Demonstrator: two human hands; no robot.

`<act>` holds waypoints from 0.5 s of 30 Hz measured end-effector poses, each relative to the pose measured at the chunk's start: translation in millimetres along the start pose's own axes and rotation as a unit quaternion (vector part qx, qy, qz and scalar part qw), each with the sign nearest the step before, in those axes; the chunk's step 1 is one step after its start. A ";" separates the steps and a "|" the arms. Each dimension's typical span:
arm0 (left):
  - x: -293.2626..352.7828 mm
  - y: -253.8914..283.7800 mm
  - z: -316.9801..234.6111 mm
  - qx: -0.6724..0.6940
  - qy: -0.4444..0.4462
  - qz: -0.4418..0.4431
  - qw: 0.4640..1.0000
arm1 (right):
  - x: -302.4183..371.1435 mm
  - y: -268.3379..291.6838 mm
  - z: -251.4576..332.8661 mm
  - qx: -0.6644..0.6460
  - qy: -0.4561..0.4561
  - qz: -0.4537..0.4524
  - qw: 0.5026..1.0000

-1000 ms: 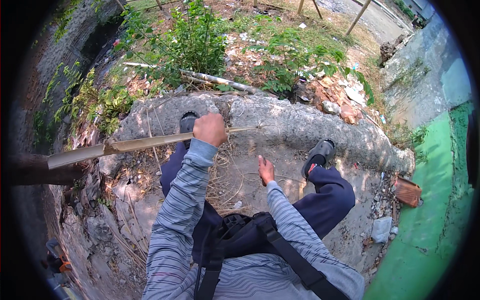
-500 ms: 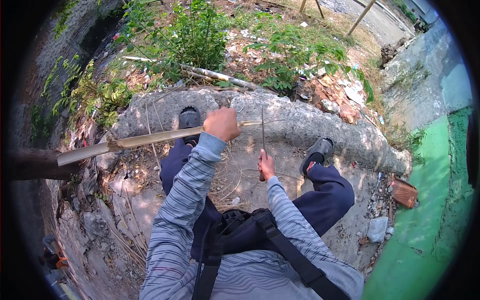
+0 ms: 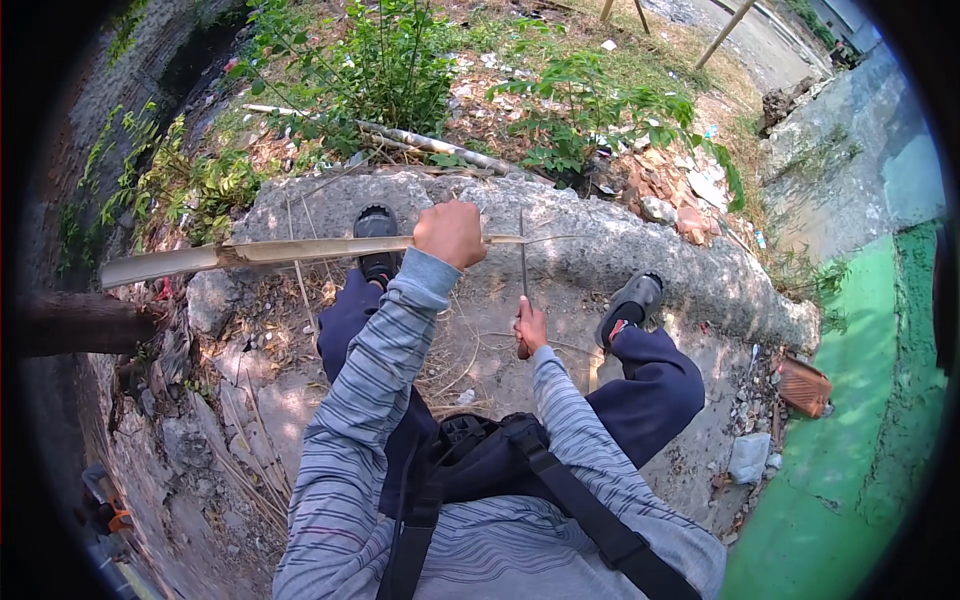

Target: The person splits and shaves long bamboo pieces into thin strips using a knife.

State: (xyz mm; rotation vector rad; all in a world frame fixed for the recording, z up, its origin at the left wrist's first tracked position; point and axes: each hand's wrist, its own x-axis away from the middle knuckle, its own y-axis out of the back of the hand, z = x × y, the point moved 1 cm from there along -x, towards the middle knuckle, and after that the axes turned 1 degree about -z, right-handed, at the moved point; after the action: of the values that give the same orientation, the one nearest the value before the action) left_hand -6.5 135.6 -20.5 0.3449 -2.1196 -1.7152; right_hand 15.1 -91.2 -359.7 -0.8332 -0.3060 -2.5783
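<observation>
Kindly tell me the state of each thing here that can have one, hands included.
Left hand: closed around the pale strip.
Right hand: closed on the knife.
Pale strip: held near its thin end, wide end leftward.
Knife: blade pointing away from the body.
Dark shoes: worn.
Mottled pole: lying beyond the concrete ledge.

The view looks out from the person's head, through the left of 2 fisheye cameras worn side by side. It faces down and forward, upright. The striped shirt [image 3: 500, 560] lies nearest, at the near edge; the left hand [image 3: 450, 235] and right hand [image 3: 531, 328] sit mid-view, farther off. Shrubs [image 3: 395, 85] stand far, and the green wall [image 3: 840, 400] curves along the right rim.
</observation>
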 end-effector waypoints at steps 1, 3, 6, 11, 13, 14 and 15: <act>-0.6 1.4 -2.3 0.016 -0.002 0.015 1.000 | -0.6 4.8 0.1 -0.030 -0.046 0.036 0.998; -4.0 -1.8 -1.7 0.025 0.002 -0.001 1.000 | -3.2 7.9 6.7 -0.095 -0.080 0.071 0.990; -3.7 -8.5 -3.9 0.017 0.015 0.005 1.000 | 0.9 12.9 13.6 -0.223 -0.144 0.155 0.952; -2.2 -2.9 -7.7 0.000 0.025 0.021 0.999 | -2.6 21.8 19.2 -0.312 -0.175 0.216 0.908; -0.5 0.7 -0.3 0.000 0.034 0.022 0.999 | 1.8 15.1 19.4 -0.208 -0.139 0.158 0.955; 1.0 1.9 2.3 -0.001 0.036 0.019 0.999 | 4.5 9.4 19.3 -0.207 -0.137 0.161 0.955; 2.8 5.5 3.4 -0.001 0.047 0.009 0.999 | 4.2 6.7 17.0 -0.130 -0.093 0.100 0.982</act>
State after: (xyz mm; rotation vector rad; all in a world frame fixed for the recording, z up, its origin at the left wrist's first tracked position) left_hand -10.2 138.6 -15.3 0.3970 -2.0485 -1.6579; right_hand 23.6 -92.9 -343.2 -1.1394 0.0634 -2.3870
